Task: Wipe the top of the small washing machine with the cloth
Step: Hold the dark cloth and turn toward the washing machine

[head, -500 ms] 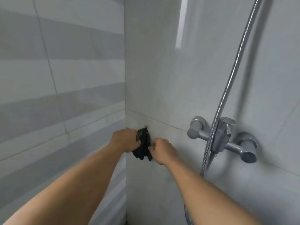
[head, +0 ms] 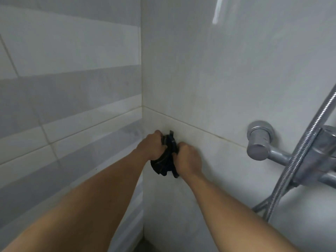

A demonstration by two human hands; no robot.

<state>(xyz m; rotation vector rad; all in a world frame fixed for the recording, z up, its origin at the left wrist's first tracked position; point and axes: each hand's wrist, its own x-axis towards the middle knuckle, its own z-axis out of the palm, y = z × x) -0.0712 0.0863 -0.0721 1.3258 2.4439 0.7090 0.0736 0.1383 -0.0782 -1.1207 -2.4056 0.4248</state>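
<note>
— How many things do you count here?

— One dark cloth [head: 166, 159], two bare hands, and two tiled walls that meet in one corner. On the right there is one metal shower mixer [head: 291, 157] with one ribbed hose [head: 298, 153] running across it.

— What do the hands do?

— The left hand [head: 152, 145] is closed in a fist on the left part of the cloth. The right hand [head: 188, 158] is closed on its right part. The cloth is bunched between them, just in front of the corner, and its lower end hangs free below the fists.

— And the room to move?

— The left wall [head: 69, 99] and the far wall [head: 218, 79] close the space behind the hands. The mixer knob [head: 258, 142] stands out from the far wall, well apart from the right hand, with bare tile between them.
</note>
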